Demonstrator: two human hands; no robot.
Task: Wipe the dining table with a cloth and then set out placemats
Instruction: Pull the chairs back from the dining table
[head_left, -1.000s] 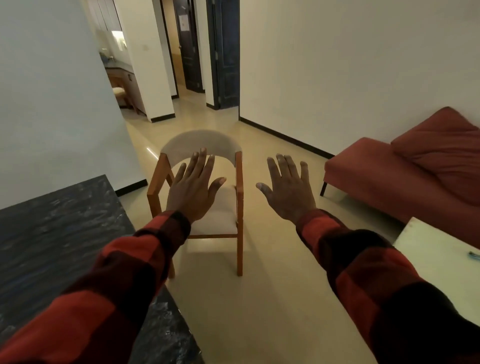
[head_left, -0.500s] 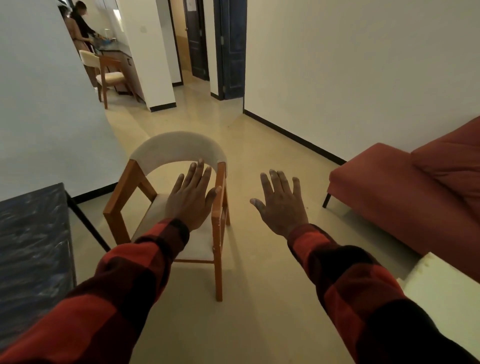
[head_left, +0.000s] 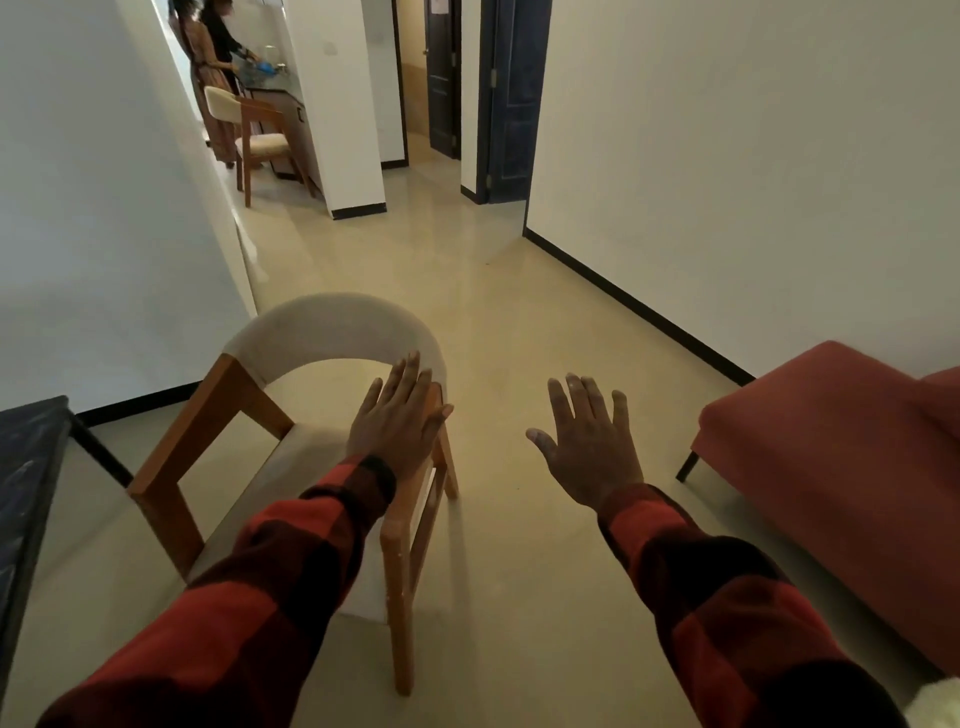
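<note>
While both hands stretch forward palm-down, the fingers (head_left: 582, 400) of each are straight and spread apart, holding nothing. The left hand (head_left: 397, 436) hovers in front of the nearer chair (head_left: 208, 441), its fingertips overlapping the end of the cream curved backrest; whether they touch it cannot be told. The right hand (head_left: 589, 449) hangs over the bare floor (head_left: 493, 322), well apart from that chair.

Of the task's things, only a corner of the dining counter (head_left: 26, 467) shows, far to the left of the left fingers at the picture's edge: a dark, marbled top on a thin black leg. I see no cloth or placemats here.

Counted: two wooden chairs with cream padding, the second chair (head_left: 254, 130) far beyond the fingertips; two people (head_left: 208, 62) standing beside it; one red sofa (head_left: 831, 467) to the right of the right fingers; two dark doors (head_left: 511, 104) at the corridor's end. Both sleeves (head_left: 727, 597) are red and black check. No writing is readable.
</note>
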